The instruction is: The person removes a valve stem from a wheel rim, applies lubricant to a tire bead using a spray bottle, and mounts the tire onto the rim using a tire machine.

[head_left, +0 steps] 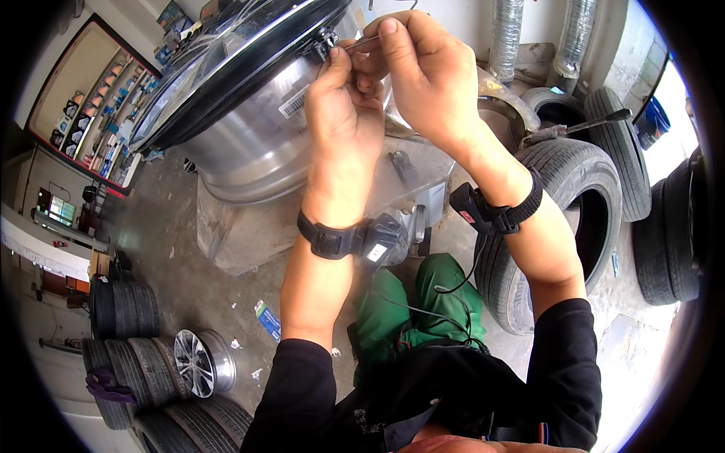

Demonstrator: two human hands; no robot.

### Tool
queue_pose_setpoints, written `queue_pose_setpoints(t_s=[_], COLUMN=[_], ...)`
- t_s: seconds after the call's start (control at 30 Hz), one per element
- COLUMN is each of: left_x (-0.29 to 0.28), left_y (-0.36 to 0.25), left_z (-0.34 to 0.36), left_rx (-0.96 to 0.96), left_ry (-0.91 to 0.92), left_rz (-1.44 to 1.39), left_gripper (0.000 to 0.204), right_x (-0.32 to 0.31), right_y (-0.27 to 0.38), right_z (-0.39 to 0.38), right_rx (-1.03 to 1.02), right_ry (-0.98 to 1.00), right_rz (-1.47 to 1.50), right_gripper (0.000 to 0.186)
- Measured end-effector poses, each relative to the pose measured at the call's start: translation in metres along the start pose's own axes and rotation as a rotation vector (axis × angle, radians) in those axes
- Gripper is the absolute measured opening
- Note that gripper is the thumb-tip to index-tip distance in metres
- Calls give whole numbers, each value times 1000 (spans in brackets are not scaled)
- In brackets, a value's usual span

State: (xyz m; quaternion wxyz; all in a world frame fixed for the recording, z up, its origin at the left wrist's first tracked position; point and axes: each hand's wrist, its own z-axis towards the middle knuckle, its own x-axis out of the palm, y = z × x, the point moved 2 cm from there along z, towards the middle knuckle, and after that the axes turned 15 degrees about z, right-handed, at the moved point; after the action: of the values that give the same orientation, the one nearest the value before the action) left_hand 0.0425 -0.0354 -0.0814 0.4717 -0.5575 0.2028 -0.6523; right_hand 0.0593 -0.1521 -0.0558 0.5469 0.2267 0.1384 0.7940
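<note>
A large alloy wheel rim (pixel 260 140), black-edged with a silver barrel, stands tilted at the upper left. On its edge sits a small black fitting (pixel 323 41), whose exact kind I cannot make out. My left hand (pixel 343 117) is closed in a pinch right beside this fitting; its fingertips hide whatever they grip. Just to the right, my right hand (pixel 430 72) pinches a thin metal rod (pixel 362 42) that points toward the fitting and the left fingertips. Both wrists wear black straps with small devices.
A grey machine platform (pixel 249 234) lies under the rim. To the right, a big tyre (pixel 555 166) leans near my knee, with a metal bar (pixel 596 122) above it. Stacked tyres (pixel 132 362) and a silver rim (pixel 204 362) are at the lower left. Cables hang over my legs.
</note>
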Motion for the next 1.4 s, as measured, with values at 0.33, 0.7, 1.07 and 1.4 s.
queue_pose_setpoints(t_s=[0.33, 0.7, 1.07, 1.4], left_x=[-3, 2, -2, 34], left_y=[0, 0, -36, -112], left_z=[0, -3, -55, -47], left_rx=[24, -14, 529, 1152], left_ry=[17, -16, -172, -595], left_rz=[16, 22, 1161, 2493], left_gripper=[16, 23, 23, 62], right_x=[-2, 1, 10, 9], right_y=[6, 12, 15, 4], right_z=[1, 1, 0, -6], right_rx=[141, 24, -151, 20], right_ry=[-23, 96, 150, 109], right_rz=[121, -118, -181, -43], right_gripper=[23, 17, 11, 12])
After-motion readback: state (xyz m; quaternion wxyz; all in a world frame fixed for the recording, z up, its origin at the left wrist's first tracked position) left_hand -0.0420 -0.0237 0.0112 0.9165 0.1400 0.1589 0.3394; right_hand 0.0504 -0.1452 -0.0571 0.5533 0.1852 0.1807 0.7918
